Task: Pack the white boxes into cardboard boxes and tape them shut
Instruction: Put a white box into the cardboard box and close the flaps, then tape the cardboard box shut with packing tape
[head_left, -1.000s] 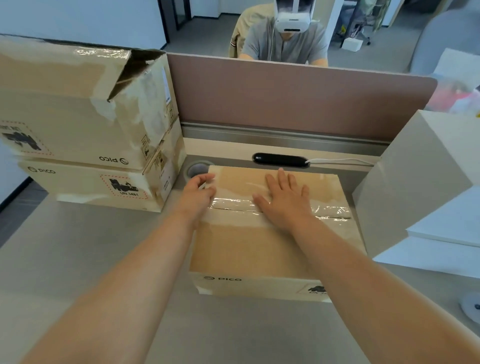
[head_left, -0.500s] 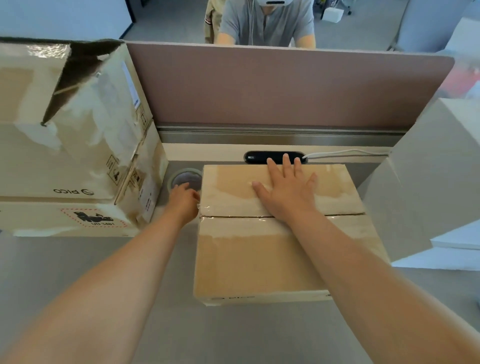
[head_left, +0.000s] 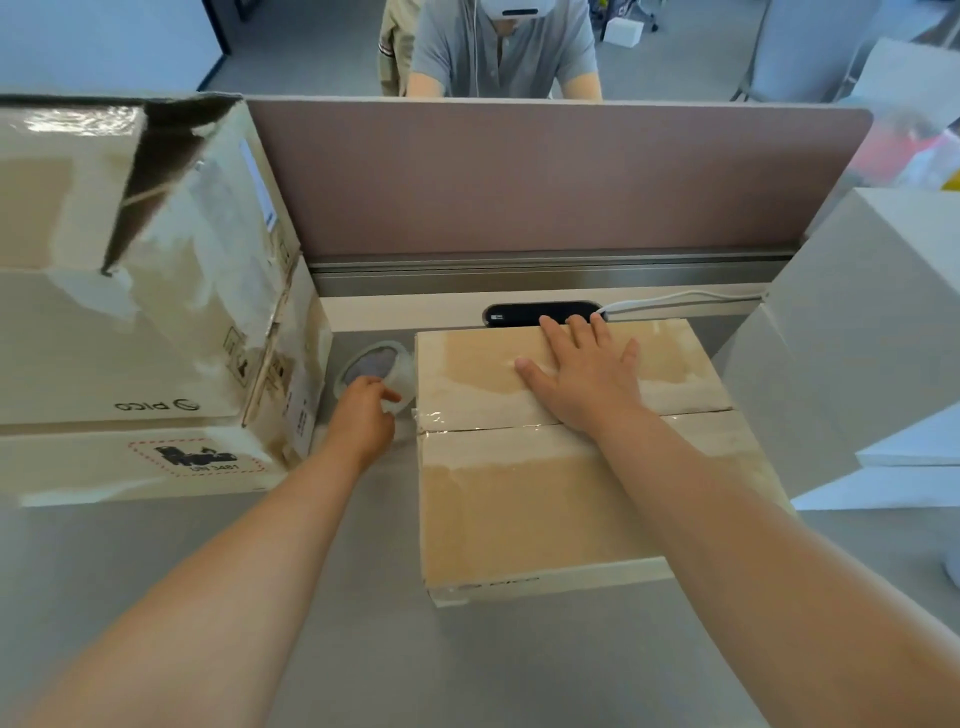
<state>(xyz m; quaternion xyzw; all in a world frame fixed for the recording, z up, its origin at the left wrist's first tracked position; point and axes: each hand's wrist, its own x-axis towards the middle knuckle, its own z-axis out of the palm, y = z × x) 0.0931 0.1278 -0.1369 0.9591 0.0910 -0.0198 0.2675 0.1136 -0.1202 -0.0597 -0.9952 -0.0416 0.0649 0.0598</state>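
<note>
A closed cardboard box lies on the grey desk in front of me, its two top flaps meeting at a seam covered with clear tape. My right hand presses flat on the far flap, fingers spread and straight. Just left of the box, my left hand grips a roll of clear tape at the box's left edge. A crinkled bit of tape runs from the roll to the seam's left end. White boxes stand at the right.
Two stacked cardboard boxes fill the left side, the upper one with a torn open flap. A brown divider panel runs across the back, with a black cable port below it. A person sits beyond the panel.
My left hand slid off the box top to its left side and now grips the tape roll there. My right hand moved from the seam onto the far flap.
</note>
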